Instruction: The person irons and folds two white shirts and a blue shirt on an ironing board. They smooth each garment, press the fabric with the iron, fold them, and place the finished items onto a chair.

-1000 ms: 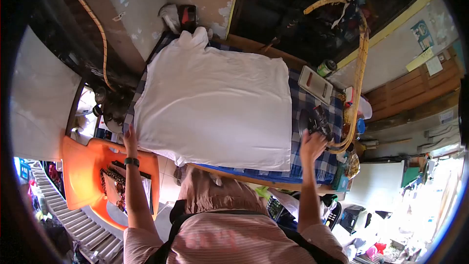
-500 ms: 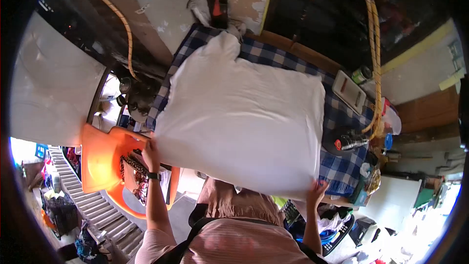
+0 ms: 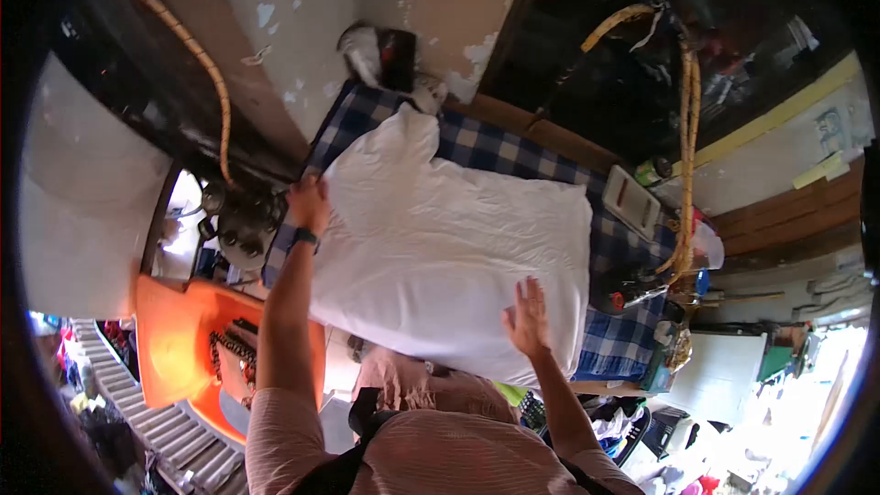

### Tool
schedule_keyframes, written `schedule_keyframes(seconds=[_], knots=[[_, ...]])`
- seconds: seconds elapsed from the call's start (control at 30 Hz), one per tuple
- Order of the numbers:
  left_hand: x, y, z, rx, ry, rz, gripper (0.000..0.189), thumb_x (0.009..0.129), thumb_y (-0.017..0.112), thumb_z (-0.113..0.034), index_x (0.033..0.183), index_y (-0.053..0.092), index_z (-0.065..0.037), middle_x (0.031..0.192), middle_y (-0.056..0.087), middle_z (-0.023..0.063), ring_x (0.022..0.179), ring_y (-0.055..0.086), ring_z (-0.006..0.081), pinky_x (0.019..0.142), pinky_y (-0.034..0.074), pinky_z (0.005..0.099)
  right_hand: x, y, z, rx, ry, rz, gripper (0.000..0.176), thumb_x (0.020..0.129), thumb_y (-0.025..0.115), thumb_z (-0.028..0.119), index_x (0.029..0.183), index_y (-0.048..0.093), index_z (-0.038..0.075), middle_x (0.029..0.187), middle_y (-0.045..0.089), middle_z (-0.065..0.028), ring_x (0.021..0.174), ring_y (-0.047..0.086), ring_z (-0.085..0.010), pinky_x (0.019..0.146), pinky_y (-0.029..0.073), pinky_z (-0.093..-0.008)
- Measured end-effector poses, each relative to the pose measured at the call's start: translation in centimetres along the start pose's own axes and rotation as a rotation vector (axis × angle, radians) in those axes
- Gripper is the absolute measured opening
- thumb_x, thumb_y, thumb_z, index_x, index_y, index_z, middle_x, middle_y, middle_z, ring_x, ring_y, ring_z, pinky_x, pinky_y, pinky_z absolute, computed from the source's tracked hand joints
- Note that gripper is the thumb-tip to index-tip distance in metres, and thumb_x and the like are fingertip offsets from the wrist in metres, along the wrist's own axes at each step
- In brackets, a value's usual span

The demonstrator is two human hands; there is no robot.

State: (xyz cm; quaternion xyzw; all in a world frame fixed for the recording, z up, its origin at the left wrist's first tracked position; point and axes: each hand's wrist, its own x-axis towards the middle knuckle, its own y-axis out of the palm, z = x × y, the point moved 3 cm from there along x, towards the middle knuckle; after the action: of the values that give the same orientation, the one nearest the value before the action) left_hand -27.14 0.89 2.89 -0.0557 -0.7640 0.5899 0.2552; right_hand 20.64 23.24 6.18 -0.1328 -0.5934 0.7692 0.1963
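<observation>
A white T-shirt (image 3: 449, 238) lies spread over a blue-and-white checked tablecloth (image 3: 527, 148), one sleeve pointing toward the wall and fine wrinkles across its upper half. At its left edge is my left hand (image 3: 310, 203), a dark band on the wrist; the fingers are curled in at the fabric, partly hidden. My right hand (image 3: 527, 319) rests flat on the lower right of the shirt with its fingers stretched out. The shirt's near edge reaches the table front, close to my body.
An orange chair (image 3: 170, 348) with things on its seat stands at my left. On the table's right side are a white tray (image 3: 631, 203), a green can (image 3: 653, 170) and a dark object with a red tip (image 3: 619, 298). Yellow wrapped cables (image 3: 687, 147) hang above.
My left hand has moved up along the shirt's left edge. My right hand has left the lower right corner and now lies flat on the fabric. The near edge has come down onto the table.
</observation>
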Motion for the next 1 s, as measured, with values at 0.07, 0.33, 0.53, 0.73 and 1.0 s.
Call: schedule_keyframes(seconds=[0.07,0.33,0.53,0.73,1.0], knots=[[0.7,-0.4,1.5,0.049,0.014,-0.018,0.025,0.094,0.048,-0.035,0.094,0.058,-0.012,0.085,0.064,0.0123,0.089,0.059,0.0356,0.077,0.042,0.0510,-0.3,1.2,-0.8,0.062,-0.029,0.001,0.069,0.087,0.058,0.032,0.143,0.032,0.002,0.149,0.028,-0.0204,0.140,0.023,-0.0368,0.115,0.017,-0.0502],[3.4,-0.2,-13.0,-0.370,0.697,-0.016,0.031,0.088,0.058,-0.019,0.115,0.054,-0.004,0.126,0.048,0.0178,0.122,0.043,0.0367,0.101,0.036,0.0487,14.3,-8.4,-12.4,-0.150,0.239,-0.509,0.038,0.085,0.063,0.019,0.119,0.055,0.005,0.106,0.059,-0.0177,0.099,0.054,-0.0381,0.085,0.043,-0.0488],[3.9,0.0,-23.3,-0.524,1.034,0.142,0.029,0.088,0.060,-0.019,0.111,0.056,-0.003,0.120,0.051,0.0193,0.117,0.048,0.0341,0.097,0.043,0.0399,24.1,-5.8,-21.4,-0.186,0.231,-0.042,0.024,0.084,0.064,0.026,0.101,0.068,0.009,0.087,0.065,-0.0182,0.085,0.061,-0.0374,0.075,0.048,-0.0482],[6.2,1.7,-22.1,-0.512,0.902,0.289,0.031,0.086,0.064,-0.031,0.100,0.058,-0.005,0.083,0.059,0.0130,0.083,0.056,0.0302,0.076,0.046,0.0411,25.4,-4.4,-27.1,-0.280,0.419,0.198,0.019,0.086,0.060,0.025,0.086,0.071,0.010,0.084,0.068,-0.0193,0.078,0.066,-0.0349,0.069,0.053,-0.0434],[7.5,3.3,-23.4,-0.217,0.964,0.301,0.030,0.089,0.059,-0.039,0.088,0.059,-0.009,0.083,0.059,0.0074,0.088,0.053,0.0245,0.084,0.038,0.0391,25.0,-3.0,-24.1,0.049,1.036,-0.482,0.023,0.093,0.050,0.025,0.097,0.057,0.003,0.088,0.061,-0.0210,0.080,0.062,-0.0393,0.066,0.051,-0.0503]])
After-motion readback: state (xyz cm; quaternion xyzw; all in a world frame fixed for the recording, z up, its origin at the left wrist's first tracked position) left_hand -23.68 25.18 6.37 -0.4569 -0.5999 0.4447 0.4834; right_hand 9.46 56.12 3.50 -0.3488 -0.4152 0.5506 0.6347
